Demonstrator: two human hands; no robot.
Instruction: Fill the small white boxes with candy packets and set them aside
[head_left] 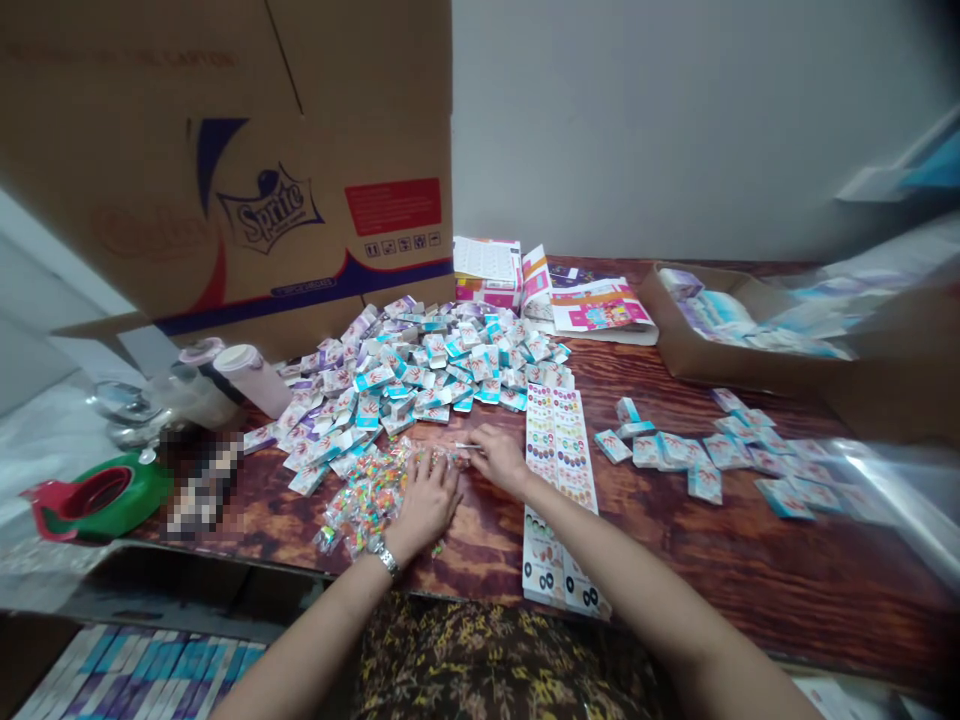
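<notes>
My left hand (429, 497), with a metal watch on its wrist, lies palm down with fingers spread on a heap of clear packets of small colourful candies (361, 497). To its right my right hand (496, 458) is closed in a pinch. A thin pale thing shows at its fingertips, too small to name. Just beyond both hands spreads a big pile of small white, blue and purple boxes (420, 365). Beside my right hand, partly under the forearm, lie printed sticker sheets (559, 450) in two columns.
A large cardboard carton (337, 120) stands behind the pile. At left are a pink-white bottle (251, 380) and a green tape roll (142, 500) on a red dispenser. At right, several loose boxes (705, 482) lie before an open cardboard box (675, 355). Colourful printed cartons (604, 308) lie at the back.
</notes>
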